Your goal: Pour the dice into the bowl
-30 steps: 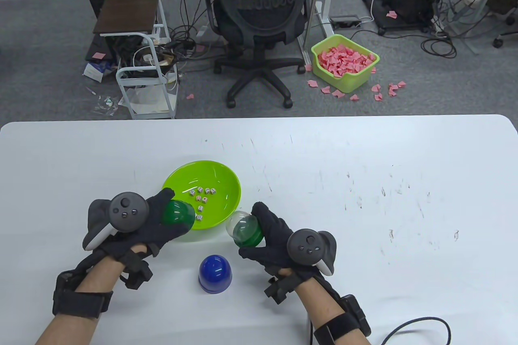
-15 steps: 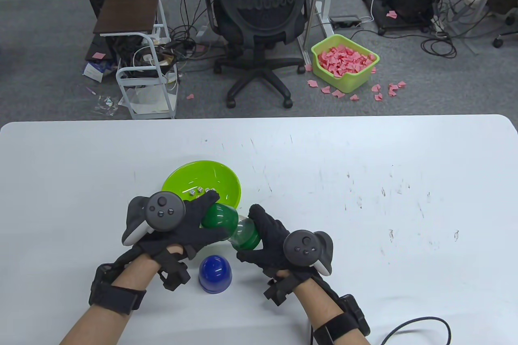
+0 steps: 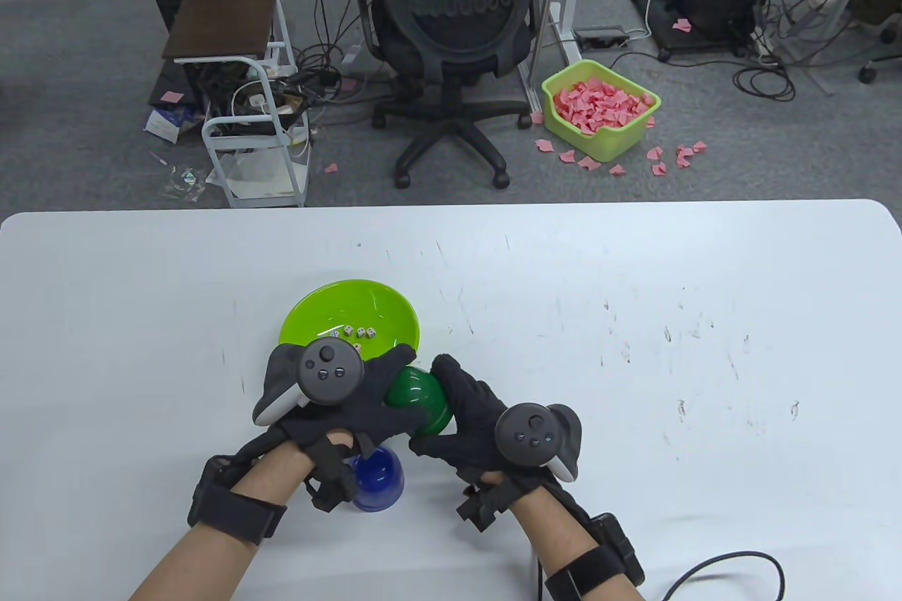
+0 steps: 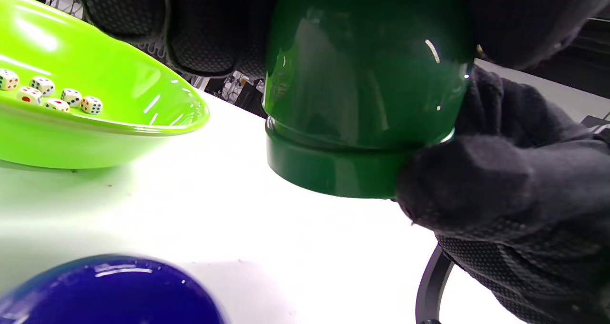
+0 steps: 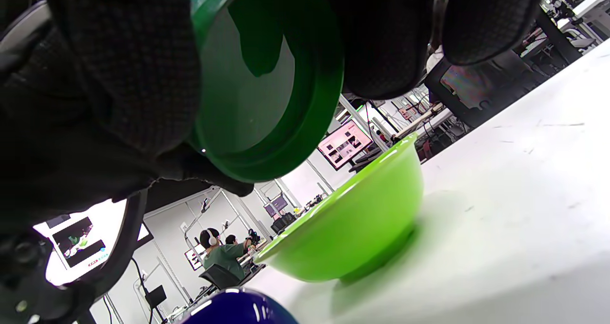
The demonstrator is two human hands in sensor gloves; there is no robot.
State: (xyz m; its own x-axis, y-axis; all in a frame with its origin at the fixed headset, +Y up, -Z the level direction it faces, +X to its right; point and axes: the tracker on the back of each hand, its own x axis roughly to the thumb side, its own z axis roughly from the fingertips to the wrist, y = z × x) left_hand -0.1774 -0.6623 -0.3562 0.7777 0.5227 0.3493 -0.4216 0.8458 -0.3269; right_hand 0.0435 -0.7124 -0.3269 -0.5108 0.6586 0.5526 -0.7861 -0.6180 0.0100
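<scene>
A lime green bowl [image 3: 391, 310] sits on the white table and holds several white dice [image 3: 360, 332]; the dice also show in the left wrist view [image 4: 50, 93]. Both hands grip one dark green capsule [image 3: 417, 402] just in front of the bowl's near right rim. My left hand [image 3: 380, 397] holds its left part and my right hand [image 3: 458, 407] holds its right part. In the left wrist view the green capsule [image 4: 362, 95] hangs above the table, its halves joined. In the right wrist view its green base [image 5: 267, 81] faces the camera.
A blue dome-shaped capsule [image 3: 380, 481] stands on the table right below my left hand, partly hidden by it. The white table [image 3: 634, 347] stretches out to the right. An office chair [image 3: 451, 30] stands beyond the far edge.
My left hand moved right from the bowl with the green half and pressed it onto the clear-and-green half in my right hand. The clear part is now covered.
</scene>
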